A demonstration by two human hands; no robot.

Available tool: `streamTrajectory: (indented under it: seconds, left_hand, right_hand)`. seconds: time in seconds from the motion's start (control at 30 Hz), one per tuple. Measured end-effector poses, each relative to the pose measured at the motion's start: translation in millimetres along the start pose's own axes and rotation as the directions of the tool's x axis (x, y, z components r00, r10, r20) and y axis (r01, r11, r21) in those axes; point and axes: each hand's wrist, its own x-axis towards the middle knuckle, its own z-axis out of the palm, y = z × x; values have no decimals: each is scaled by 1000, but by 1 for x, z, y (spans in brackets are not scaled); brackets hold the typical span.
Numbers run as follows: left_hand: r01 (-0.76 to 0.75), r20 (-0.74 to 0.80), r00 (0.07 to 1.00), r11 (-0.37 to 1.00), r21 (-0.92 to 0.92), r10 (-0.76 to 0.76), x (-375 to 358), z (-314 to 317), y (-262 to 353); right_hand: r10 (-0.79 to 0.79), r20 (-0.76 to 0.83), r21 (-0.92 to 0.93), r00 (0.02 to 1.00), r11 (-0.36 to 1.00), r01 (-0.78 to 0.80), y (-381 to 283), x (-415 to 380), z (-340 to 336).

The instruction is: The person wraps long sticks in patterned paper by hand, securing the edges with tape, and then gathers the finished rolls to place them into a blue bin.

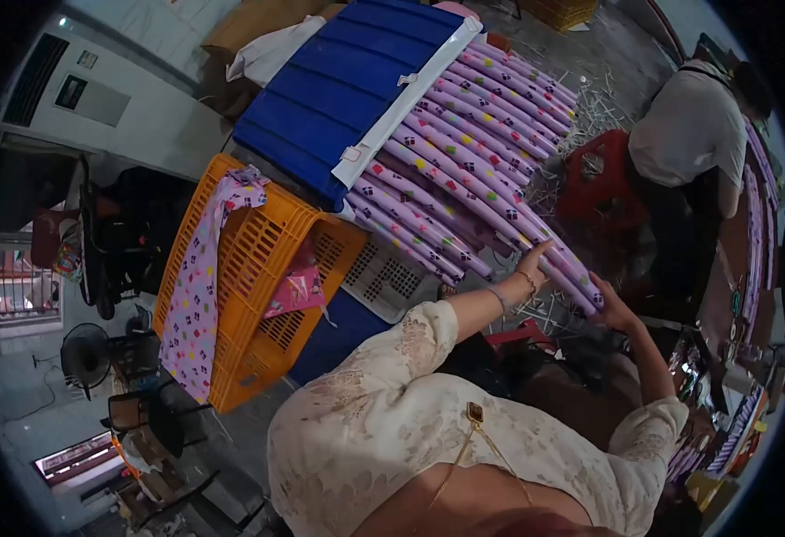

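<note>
While the left hand (536, 262) rests open on the rolls (473, 170), the right hand (612, 309) grips one roll's end.

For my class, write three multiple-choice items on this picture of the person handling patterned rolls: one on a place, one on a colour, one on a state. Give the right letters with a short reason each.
1. Where does the strip of patterned purple cloth hang?
A. Over the orange crate's rim
B. On the floor fan
C. From the co-worker's shoulder

2. What colour is the ribbed panel lying above the rolls?
A. Green
B. Blue
C. Yellow

3. What are the left hand and right hand doing?
A. Hanging free of everything
B. Both on the purple rolls
C. Both gripping the crate

Answers:
1 A, the cloth drapes over the edge of the orange crate.
2 B, the panel is deep blue with a white edge.
3 B, both hands rest on the near ends of the purple rolls.
</note>
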Motion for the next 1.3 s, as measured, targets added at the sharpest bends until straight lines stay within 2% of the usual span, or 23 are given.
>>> streamTrajectory:
  seconds: [0.07,0.13,0.2,0.27,0.37,0.4,0.5,0.57,0.63,0.7,0.73,0.77,0.83,0.87,0.93,0.97,1.03,1.07,1.13,1.17,1.23,1.27,1.3]
  left_hand:
    - [-135,5,991,990,29,135,16,-25,15]
    - [-181,-51,982,981,64,184,15,-30,32]
    - [-288,-16,957,956,58,290,11,-28,50]
    - [-305,-100,944,947,104,315,-15,2,67]
    - [-411,-87,879,837,360,469,-8,-16,93]
    - [-306,-236,863,835,458,446,-19,-8,105]
    - [-508,-209,710,695,509,672,-17,-14,131]
    - [-507,-222,603,583,635,766,-11,-22,158]
    - [-408,-40,396,215,887,917,1,-52,189]
    - [-138,51,172,-27,990,984,1,-60,203]
    - [135,79,196,-106,985,978,-13,-44,203]
    - [148,71,209,-103,984,975,-26,-27,196]
    - [338,252,197,-307,890,947,-52,-2,180]
    - [192,273,258,-326,926,927,-65,0,183]
    - [86,432,365,-491,867,825,-83,4,190]
    - [145,573,406,-670,729,712,-89,-1,203]
    - [210,653,510,-817,537,560,-93,-3,221]
    - [286,619,588,-850,443,521,-94,0,226]
    - [201,639,675,-925,323,369,-85,-7,248]
    - [191,616,708,-933,304,346,-79,-8,255]
    - [158,623,730,-956,246,282,-69,10,264]
    - [135,637,738,-974,184,222,-61,21,269]
    - [160,600,771,-977,143,214,-50,24,277]
  right_hand:
    - [0,60,98,998,995,-6,7,26,6]
    - [-27,82,154,996,988,14,-9,48,6]
    - [-43,92,194,995,981,25,-30,65,-9]
    - [-53,195,200,979,980,13,-56,83,-27]
    - [-124,219,249,968,966,67,-66,114,-31]
    - [-188,225,201,956,969,143,-65,126,-29]
    - [-170,211,205,963,971,127,-81,161,-21]
    - [-277,113,230,954,942,246,-85,187,-16]
    - [-347,76,155,935,930,333,-80,217,-12]
    - [-378,-18,103,926,920,378,-86,241,-8]
    - [-364,-76,131,928,919,372,-90,245,-2]
    - [-347,-278,-326,896,911,252,-104,235,2]
    - [-350,-511,-375,785,913,162,-110,228,2]
    - [-221,-704,-188,675,974,123,-100,225,9]
    - [168,-864,231,474,970,77,-76,204,19]
    - [356,-823,420,442,906,53,-71,187,23]
    - [642,-671,703,371,710,42,5,185,63]
    - [654,-667,707,357,706,28,18,183,85]
    - [748,-464,864,474,266,427,33,187,111]
    - [763,-354,900,541,120,420,37,189,121]
    - [787,-343,878,512,75,473,8,195,114]
    - [740,-437,844,511,141,518,6,208,119]
    - [737,-364,902,570,127,412,-19,214,106]
